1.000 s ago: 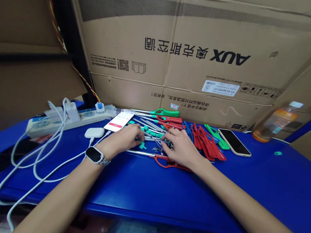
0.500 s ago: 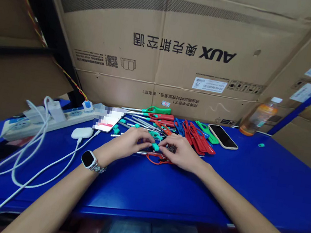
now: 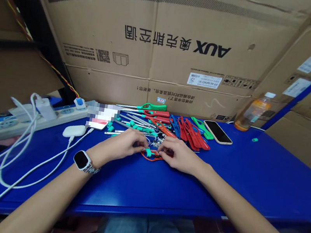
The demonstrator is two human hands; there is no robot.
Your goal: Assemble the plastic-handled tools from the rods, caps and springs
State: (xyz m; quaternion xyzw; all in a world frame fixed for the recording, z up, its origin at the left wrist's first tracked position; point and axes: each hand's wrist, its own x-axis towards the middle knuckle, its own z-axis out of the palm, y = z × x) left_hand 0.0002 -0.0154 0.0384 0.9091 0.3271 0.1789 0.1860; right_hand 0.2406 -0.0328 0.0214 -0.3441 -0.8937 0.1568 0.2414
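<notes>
My left hand [image 3: 129, 144] pinches a small teal plastic piece [image 3: 148, 152] over an orange lighter shell [image 3: 150, 159] lying on the blue table. Just to the right, my right hand [image 3: 179, 153] has its fingers drawn together at the shell's other end; what they grip is hidden. Thin wires show between the two hands. Beyond them lie metal lighter tubes [image 3: 124, 125], loose teal pieces [image 3: 110, 126] and red handle shells [image 3: 194, 134]. At the back are a green long-reach lighter [image 3: 157, 107] and a red one [image 3: 157, 114].
A phone [image 3: 218, 132] and an orange drink bottle [image 3: 253, 111] stand to the right. On the left are a power strip [image 3: 55, 114], a white earbud case [image 3: 74, 131] and looping white cables [image 3: 49, 168]. A large cardboard sheet [image 3: 106, 18] walls the back.
The teal piece has come down to the orange shell, and my fingertips are a little farther apart. The whole view has shifted slightly.
</notes>
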